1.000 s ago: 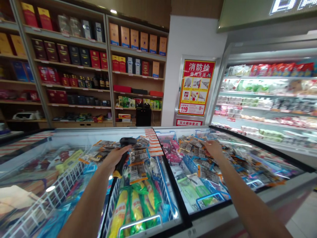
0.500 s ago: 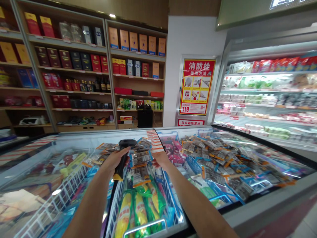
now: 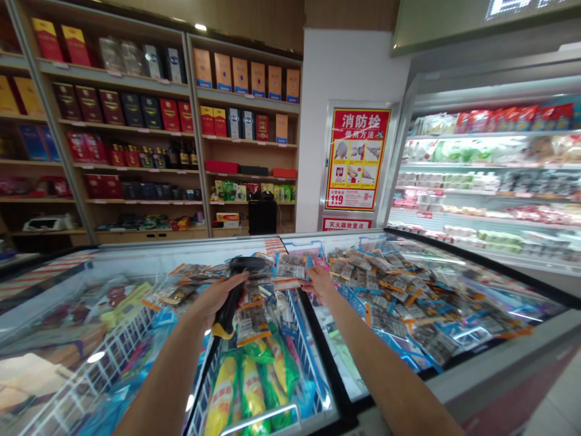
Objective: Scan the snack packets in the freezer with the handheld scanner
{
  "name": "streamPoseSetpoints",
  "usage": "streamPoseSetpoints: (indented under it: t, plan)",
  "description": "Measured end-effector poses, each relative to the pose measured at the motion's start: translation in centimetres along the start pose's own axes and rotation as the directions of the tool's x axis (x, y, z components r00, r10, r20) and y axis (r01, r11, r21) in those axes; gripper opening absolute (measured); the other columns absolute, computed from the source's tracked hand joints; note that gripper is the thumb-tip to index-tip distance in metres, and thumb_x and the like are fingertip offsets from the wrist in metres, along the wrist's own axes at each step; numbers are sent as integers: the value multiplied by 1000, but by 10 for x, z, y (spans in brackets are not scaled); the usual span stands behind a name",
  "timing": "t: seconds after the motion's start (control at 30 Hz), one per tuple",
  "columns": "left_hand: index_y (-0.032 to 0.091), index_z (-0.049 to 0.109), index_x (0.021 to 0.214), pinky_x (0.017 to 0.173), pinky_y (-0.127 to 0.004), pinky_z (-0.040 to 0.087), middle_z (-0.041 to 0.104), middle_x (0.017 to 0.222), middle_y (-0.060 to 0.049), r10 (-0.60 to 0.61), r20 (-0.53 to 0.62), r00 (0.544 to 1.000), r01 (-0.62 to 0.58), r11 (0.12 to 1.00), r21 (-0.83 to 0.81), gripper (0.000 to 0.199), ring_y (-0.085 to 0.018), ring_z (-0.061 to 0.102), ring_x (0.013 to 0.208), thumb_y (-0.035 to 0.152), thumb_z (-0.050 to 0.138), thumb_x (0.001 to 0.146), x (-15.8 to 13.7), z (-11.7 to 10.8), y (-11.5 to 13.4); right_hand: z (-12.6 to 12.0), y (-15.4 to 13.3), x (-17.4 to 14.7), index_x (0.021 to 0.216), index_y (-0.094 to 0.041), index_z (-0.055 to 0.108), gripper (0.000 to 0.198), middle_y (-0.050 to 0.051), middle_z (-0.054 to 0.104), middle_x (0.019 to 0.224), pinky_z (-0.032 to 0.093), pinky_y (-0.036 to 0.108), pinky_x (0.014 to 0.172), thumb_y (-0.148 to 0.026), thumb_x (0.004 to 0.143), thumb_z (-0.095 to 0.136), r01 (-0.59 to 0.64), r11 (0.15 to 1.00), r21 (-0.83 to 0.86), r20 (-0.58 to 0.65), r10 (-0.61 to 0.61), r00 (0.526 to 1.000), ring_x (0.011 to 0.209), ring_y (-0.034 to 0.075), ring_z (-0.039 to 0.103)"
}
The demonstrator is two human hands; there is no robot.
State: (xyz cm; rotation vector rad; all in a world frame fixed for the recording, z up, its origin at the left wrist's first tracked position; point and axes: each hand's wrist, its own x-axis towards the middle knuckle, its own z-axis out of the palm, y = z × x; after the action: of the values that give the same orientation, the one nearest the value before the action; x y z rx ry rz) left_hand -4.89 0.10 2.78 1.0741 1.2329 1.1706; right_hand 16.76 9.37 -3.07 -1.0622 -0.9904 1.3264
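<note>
A black handheld barcode scanner (image 3: 229,304) with yellow trim is wrapped in the fingers of my left hand (image 3: 215,298); its cable runs down toward me. My right hand (image 3: 323,283) pinches a small clear packet (image 3: 290,267) by its right edge. Dark contents show inside the packet, which has an orange strip at one end. The scanner's head is just left of this packet, apart from it. Similar packets (image 3: 252,322) lie below and between my hands, over a white wire basket (image 3: 297,327). The fingertips of my right hand are partly hidden.
A large pile of similar packets (image 3: 399,281) covers the right side of the chest freezer (image 3: 454,387). More packets (image 3: 177,287) lie to the left. Yellow-and-green corn packs (image 3: 252,387) fill the basket. Shelves of boxes (image 3: 245,97) and a lit refrigerated display (image 3: 490,175) stand behind.
My right hand has moved right and up, and a packet now shows plainly in its fingers. The scanner in my left hand has shifted slightly right. The view has turned a little.
</note>
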Motion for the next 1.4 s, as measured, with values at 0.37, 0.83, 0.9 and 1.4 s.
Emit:
streamPoseSetpoints:
  t: [0.37, 0.83, 0.9, 1.4]
  plan:
    - [15, 50, 65, 40, -19, 35, 55, 54, 1, -65, 266, 962, 71, 997, -13, 34, -8, 48, 42, 46, 63, 60, -14, 47, -3, -41, 1, 6, 70, -19, 47, 11, -3, 61, 57, 48, 23, 45, -18, 66, 58, 17, 991, 134, -139, 1, 990, 50, 14, 62]
    - [15, 54, 63, 39, -20, 36, 55, 49, 0, -42, 188, 981, 37, 999, 29, 34, -9, 46, 40, 45, 66, 55, -19, 45, 2, -54, -9, 7, 69, -19, 43, 7, -4, 58, 57, 48, 24, 48, -18, 72, 49, 54, 984, 169, -220, -16, 975, 49, 12, 60]
    - [14, 54, 63, 39, -20, 35, 54, 48, 0, -42, 185, 982, 37, 999, 27, 34, -9, 46, 40, 45, 65, 56, -20, 45, 2, -56, -10, 7, 69, -20, 43, 9, -4, 57, 55, 48, 23, 46, -18, 71, 51, 61, 984, 168, -225, -22, 974, 48, 12, 59]
    - [14, 53, 61, 44, -20, 35, 54, 52, 1, 40, 275, 961, -89, 982, 168, 32, -8, 46, 44, 45, 61, 63, -22, 40, 7, -70, -14, 13, 68, -18, 47, 10, -3, 56, 47, 47, 26, 44, -19, 66, 56, 129, 971, 200, -310, -62, 949, 45, 15, 59]
